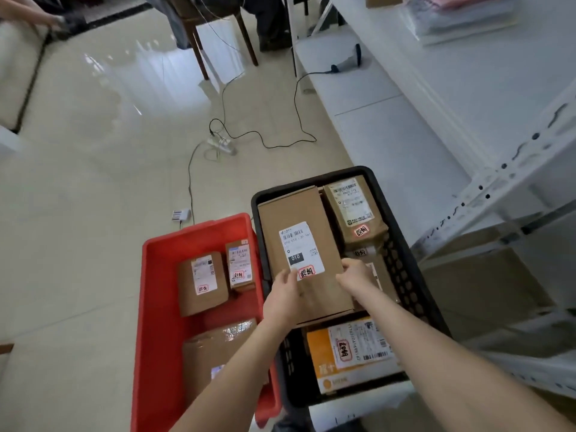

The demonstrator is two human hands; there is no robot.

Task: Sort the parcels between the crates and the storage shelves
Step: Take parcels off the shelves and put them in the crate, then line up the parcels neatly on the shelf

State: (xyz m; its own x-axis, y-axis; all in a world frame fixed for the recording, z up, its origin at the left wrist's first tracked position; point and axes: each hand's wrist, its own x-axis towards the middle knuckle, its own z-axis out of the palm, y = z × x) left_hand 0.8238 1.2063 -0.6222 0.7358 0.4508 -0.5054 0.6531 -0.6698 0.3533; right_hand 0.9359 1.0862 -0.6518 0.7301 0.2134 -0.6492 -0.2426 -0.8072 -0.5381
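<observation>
Both arms reach straight out, left hand [282, 294] and right hand [355, 274] each gripping a side edge of the big flat cardboard parcel [299, 244] with its white "010" label and red-rimmed sticker. It sits over the black crate [311, 181] at 5 o'clock, with the red crate [156, 307] at its 9.

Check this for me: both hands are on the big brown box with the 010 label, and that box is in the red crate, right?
Not quite. The left hand and right hand do grip the box with the 010 label, but it lies in the black crate, not the red crate beside it. The head view shows this.
</observation>
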